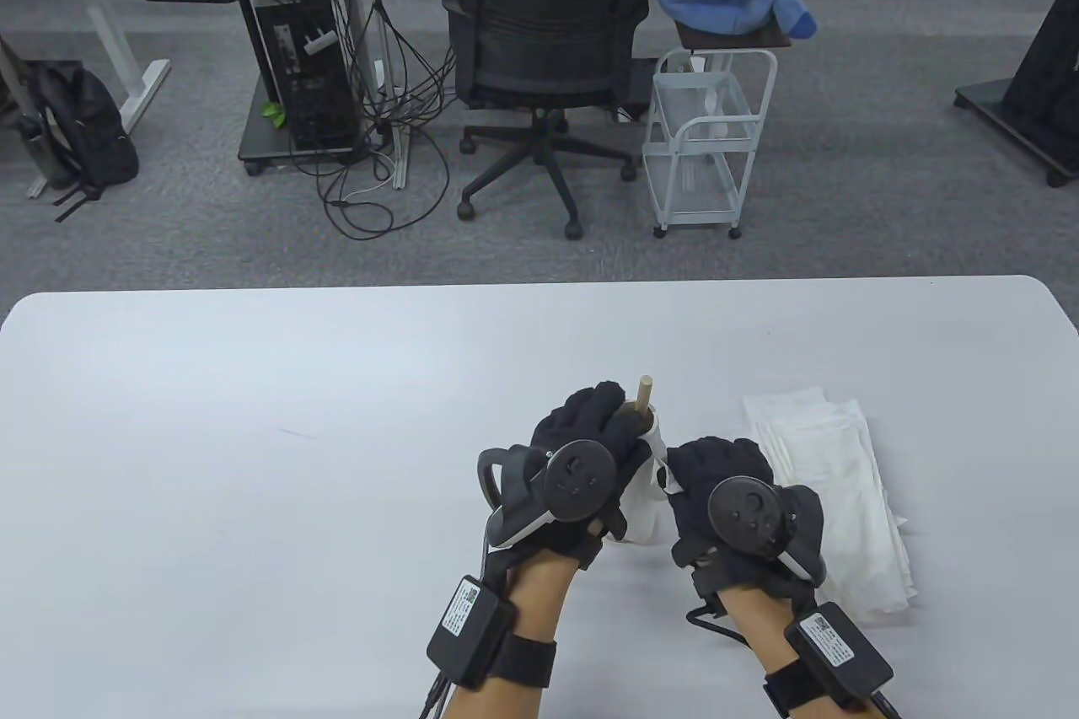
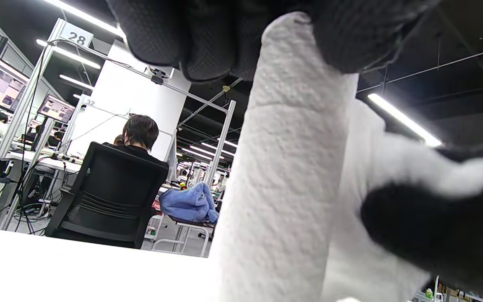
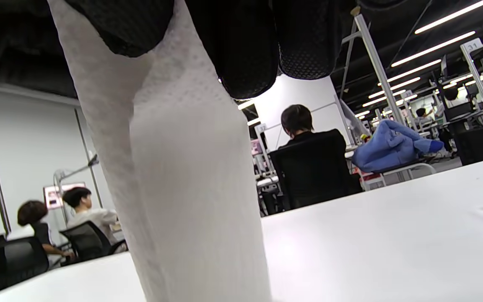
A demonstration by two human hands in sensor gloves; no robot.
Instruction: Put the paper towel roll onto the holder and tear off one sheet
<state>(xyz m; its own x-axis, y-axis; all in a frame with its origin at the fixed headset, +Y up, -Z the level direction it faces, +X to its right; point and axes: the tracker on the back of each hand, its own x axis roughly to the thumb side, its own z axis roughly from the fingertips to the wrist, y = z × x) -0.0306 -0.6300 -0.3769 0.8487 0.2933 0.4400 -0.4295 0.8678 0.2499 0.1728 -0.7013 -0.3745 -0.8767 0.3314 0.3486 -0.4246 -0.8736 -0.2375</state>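
Observation:
A slim white paper towel roll [image 1: 647, 500] stands upright on its holder near the table's front middle, and the wooden rod [image 1: 645, 393] pokes out above it. My left hand [image 1: 600, 409] is curled over the top of the roll [image 2: 283, 188] and grips it. Just to the right, my right hand [image 1: 684, 464] pinches the loose sheet [image 2: 392, 159] hanging off the roll's side. In the right wrist view the roll [image 3: 183, 188] fills the left half, with my gloved fingers [image 3: 245, 50] pressed on the paper at the top. The holder's base is hidden.
A pile of loose white paper sheets [image 1: 834, 500] lies just right of my right hand. The white table [image 1: 253, 458] stretches wide to the left and back. Beyond its far edge stand an office chair [image 1: 548, 19] and a small white cart [image 1: 708, 146].

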